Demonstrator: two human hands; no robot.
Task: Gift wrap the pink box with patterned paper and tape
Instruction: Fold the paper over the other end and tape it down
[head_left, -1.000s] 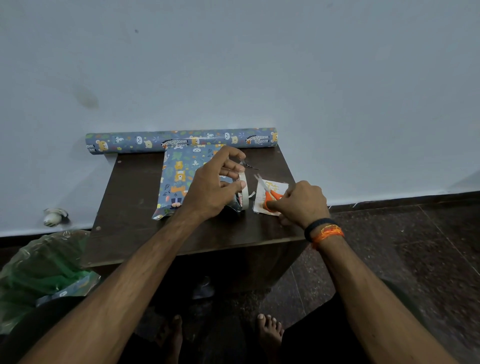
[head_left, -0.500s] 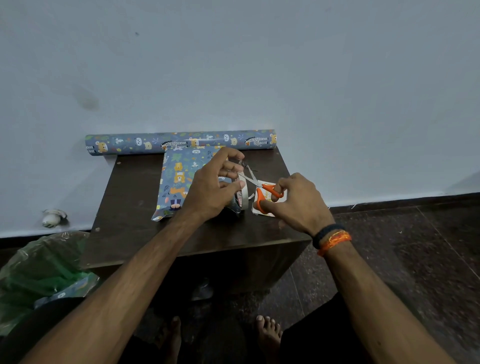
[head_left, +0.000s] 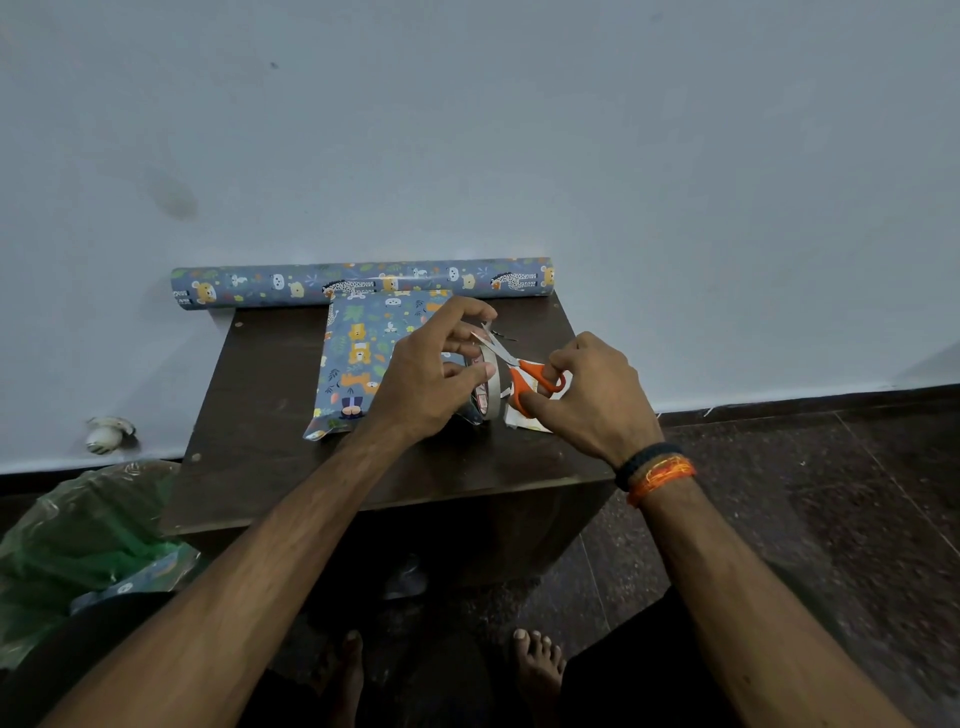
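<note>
On the table lie 1 wrapped box, mid-top, touching 1 paper roll along the far edge. The left hand grips 1 tape roll, upright beside the box. The right hand holds 1 pair of orange scissors, blades at the tape. 1 green bag sits left on the floor, holding a paper scrap.

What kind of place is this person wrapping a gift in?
Probably a room in a home, not a workshop. A small dark table stands against a plain painted wall, the floor is dark speckled tile, and the person's bare feet show below.
</note>
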